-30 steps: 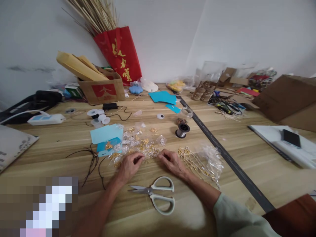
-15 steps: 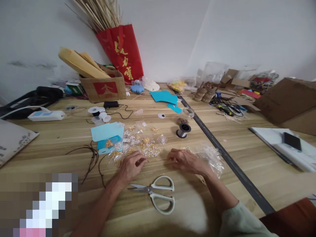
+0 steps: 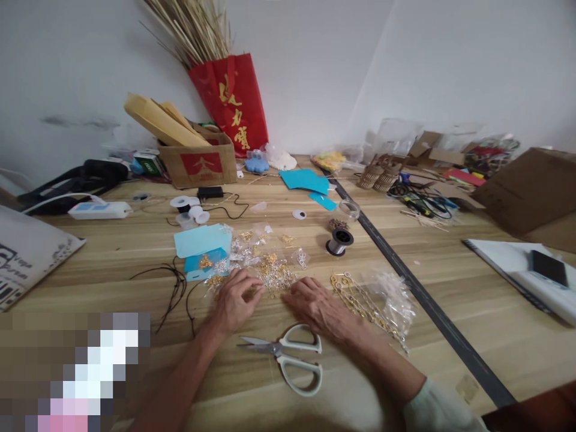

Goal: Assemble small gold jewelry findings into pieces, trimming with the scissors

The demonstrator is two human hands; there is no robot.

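At the near left edge of a pile of small gold and silver findings, my left hand has thumb and fingertips drawn together; anything between them is too small to name. My right hand rests on the table at the pile's right front, fingers curled downward and fingertips largely hidden. Scissors with white handles lie partly spread just in front of both hands. Gold and silver chains stretch out to the right of my right hand, beside clear plastic bags.
Blue card sheets and black cords lie left of the pile. A wire spool and a clear round container stand beyond it. A dark strip crosses the table; a cardboard box stands right.
My right hand has moved left, from beside the chains to the pile, uncovering the chains. My left hand stays at the pile's edge. The whole view has shifted slightly.
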